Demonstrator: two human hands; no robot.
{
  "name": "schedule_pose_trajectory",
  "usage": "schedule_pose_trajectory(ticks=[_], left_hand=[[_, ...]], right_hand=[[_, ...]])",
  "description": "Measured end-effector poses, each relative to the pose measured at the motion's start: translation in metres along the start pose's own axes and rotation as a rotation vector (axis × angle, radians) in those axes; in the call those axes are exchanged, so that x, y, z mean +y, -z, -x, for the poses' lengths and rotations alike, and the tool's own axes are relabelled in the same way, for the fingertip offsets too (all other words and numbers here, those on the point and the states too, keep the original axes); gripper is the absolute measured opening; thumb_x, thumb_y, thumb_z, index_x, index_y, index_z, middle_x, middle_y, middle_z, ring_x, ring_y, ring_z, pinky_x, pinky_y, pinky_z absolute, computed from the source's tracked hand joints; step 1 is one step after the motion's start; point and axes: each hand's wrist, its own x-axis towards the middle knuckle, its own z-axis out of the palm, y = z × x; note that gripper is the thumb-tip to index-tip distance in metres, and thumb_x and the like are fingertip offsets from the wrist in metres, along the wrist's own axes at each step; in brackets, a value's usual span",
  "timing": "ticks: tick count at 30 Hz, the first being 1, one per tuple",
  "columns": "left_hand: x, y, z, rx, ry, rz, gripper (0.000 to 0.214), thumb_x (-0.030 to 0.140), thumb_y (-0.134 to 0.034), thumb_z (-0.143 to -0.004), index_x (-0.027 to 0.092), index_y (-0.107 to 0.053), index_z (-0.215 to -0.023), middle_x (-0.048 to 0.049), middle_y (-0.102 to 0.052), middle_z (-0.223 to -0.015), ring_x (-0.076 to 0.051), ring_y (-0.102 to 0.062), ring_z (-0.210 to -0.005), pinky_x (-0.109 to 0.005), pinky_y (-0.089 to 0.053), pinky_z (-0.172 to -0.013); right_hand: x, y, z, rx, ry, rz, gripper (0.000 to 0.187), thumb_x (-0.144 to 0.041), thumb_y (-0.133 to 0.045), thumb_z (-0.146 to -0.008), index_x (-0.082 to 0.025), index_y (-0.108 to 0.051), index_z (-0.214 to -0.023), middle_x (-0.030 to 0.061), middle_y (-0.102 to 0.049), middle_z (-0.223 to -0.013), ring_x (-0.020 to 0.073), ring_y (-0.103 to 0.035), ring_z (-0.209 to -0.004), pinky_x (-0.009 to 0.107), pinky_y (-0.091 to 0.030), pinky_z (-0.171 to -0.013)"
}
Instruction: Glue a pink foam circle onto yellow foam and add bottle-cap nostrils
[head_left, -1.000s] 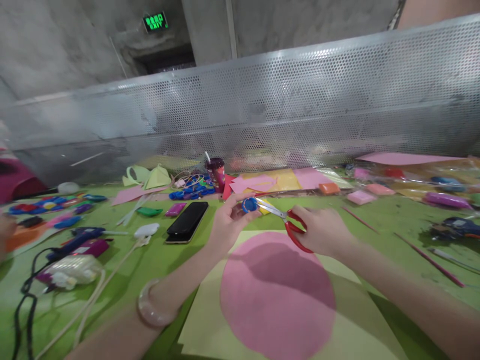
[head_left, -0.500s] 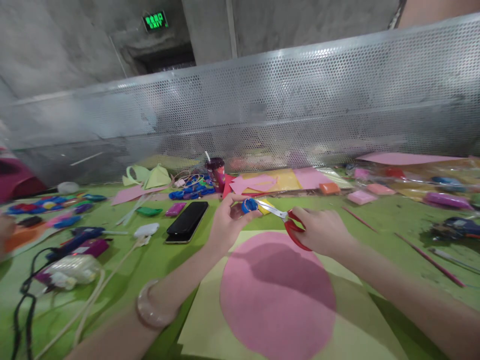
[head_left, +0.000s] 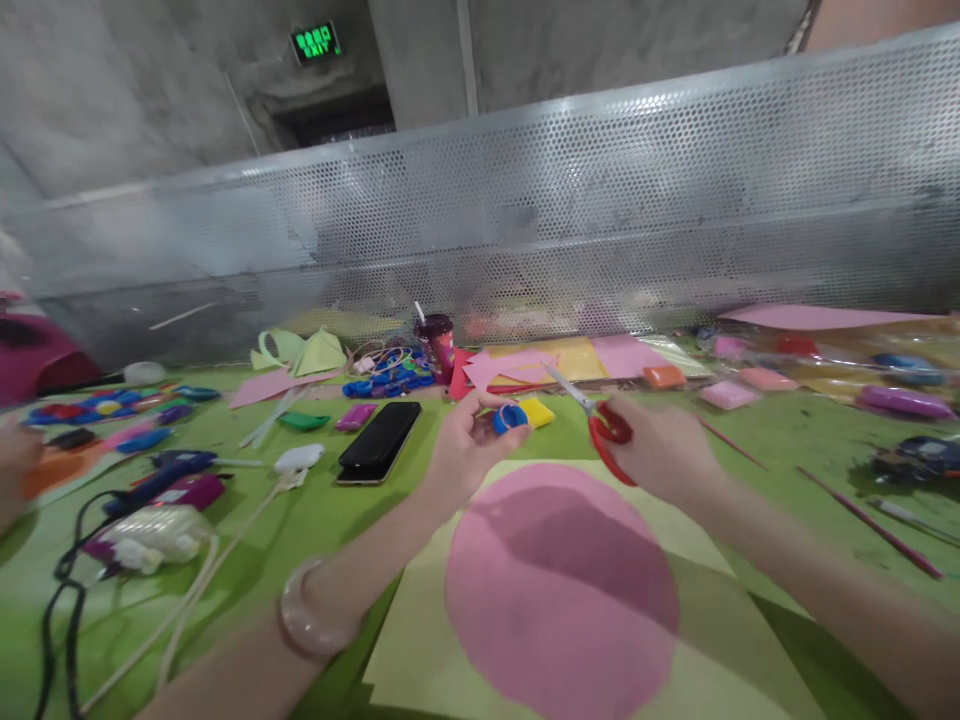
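Observation:
My left hand pinches a small round blue piece with a pinkish rim; its exact kind is unclear. In my right hand are scissors with red handles, their blades pointing up and left, apart from the blue piece. Just beyond the blue piece lies a small yellow packet on the green table. Below both hands, a large pink paper circle rests on a pale yellow sheet. Shadows of the arms fall across it.
A black phone lies left of my left hand. Further left are a glue gun, cables and a co-worker's hand. A dark cup with a straw stands at the back, before a perforated metal panel. Thin sticks lie right.
The scissors have moved right, away from the blue piece, with my right hand. The blue piece stays in my left hand and now shows its round face more openly.

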Motion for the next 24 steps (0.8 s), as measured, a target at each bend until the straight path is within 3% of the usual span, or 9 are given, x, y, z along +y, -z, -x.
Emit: schedule_pose_trajectory(ticks=[3, 7, 13, 16, 19, 24], left_hand=[[0.0, -0.003, 0.004, -0.04, 0.023, 0.009, 0.031, 0.03, -0.074, -0.061, 0.018, -0.054, -0.082, 0.0002, -0.063, -0.077, -0.013, -0.061, -0.071, -0.027, -0.05, -0.07], [-0.005, -0.001, 0.001, 0.0, -0.02, 0.032, 0.037, 0.031, -0.076, -0.059, 0.019, -0.053, -0.085, -0.0004, -0.064, -0.081, -0.015, -0.063, -0.075, -0.03, -0.051, -0.073], [-0.014, 0.004, -0.009, 0.083, -0.086, 0.254, 0.037, 0.049, -0.062, -0.075, 0.02, -0.047, -0.092, -0.0034, -0.066, -0.085, -0.016, -0.066, -0.071, -0.031, -0.051, -0.068], [-0.016, 0.007, -0.009, 0.068, -0.057, 0.329, 0.032, 0.05, -0.052, -0.082, 0.021, -0.045, -0.091, -0.0003, -0.067, -0.072, -0.016, -0.066, -0.066, -0.03, -0.051, -0.064], [-0.015, 0.006, -0.006, 0.047, 0.02, 0.328, 0.035, 0.056, -0.045, -0.084, 0.021, -0.044, -0.085, 0.0025, -0.063, -0.056, -0.016, -0.064, -0.054, -0.028, -0.05, -0.054], [-0.009, 0.002, 0.001, -0.013, 0.082, 0.316, 0.042, 0.062, -0.044, -0.08, 0.021, -0.042, -0.089, 0.0032, -0.063, -0.052, -0.018, -0.061, -0.043, -0.026, -0.045, -0.038]], right_hand=[[0.011, 0.003, -0.005, 0.118, 0.036, 0.046, 0.026, -0.036, -0.04, -0.078, -0.019, -0.06, -0.079, 0.0047, -0.058, -0.054, 0.0166, -0.05, -0.048, 0.025, -0.019, -0.046], [0.014, -0.003, -0.003, 0.118, 0.186, 0.013, 0.027, -0.035, -0.039, -0.078, -0.018, -0.061, -0.079, 0.0047, -0.064, -0.058, 0.0162, -0.051, -0.046, 0.025, -0.019, -0.045], [0.014, -0.009, 0.003, 0.313, 0.483, -0.128, 0.021, -0.029, -0.043, -0.076, -0.018, -0.061, -0.076, 0.0012, -0.063, -0.055, 0.0128, -0.049, -0.043, 0.025, -0.022, -0.045], [0.013, -0.007, 0.003, 0.391, 0.622, -0.139, 0.014, -0.024, -0.045, -0.075, -0.019, -0.058, -0.073, -0.001, -0.061, -0.056, 0.0112, -0.049, -0.046, 0.025, -0.025, -0.047], [0.012, -0.005, 0.002, 0.409, 0.664, -0.085, 0.012, -0.023, -0.046, -0.075, -0.019, -0.057, -0.073, -0.0012, -0.062, -0.06, 0.0112, -0.05, -0.05, 0.025, -0.027, -0.05], [0.016, -0.005, -0.002, 0.386, 0.681, 0.004, 0.015, -0.024, -0.047, -0.078, -0.017, -0.06, -0.075, 0.0004, -0.063, -0.063, 0.012, -0.05, -0.052, 0.027, -0.028, -0.053]])
